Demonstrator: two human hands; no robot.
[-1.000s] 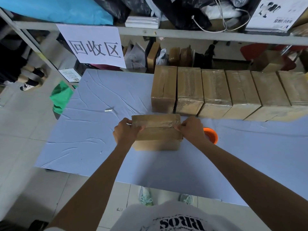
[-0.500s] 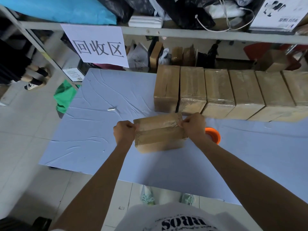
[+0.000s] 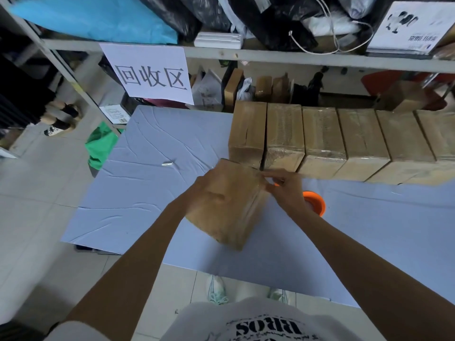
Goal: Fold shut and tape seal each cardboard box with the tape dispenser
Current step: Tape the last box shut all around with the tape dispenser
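Two hands hold the cardboard box [image 3: 229, 212] tilted above the blue table [image 3: 147, 193], its long axis running near to far. The left hand [image 3: 205, 190] grips its left side; the right hand [image 3: 286, 193] pinches its far corner.

Paper sign [image 3: 150, 72], green cloth [image 3: 101, 146], metal shelf [image 3: 295, 57]

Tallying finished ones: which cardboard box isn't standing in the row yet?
The tilted box, held between left hand and right hand above the table; the row of boxes stands side by side behind.
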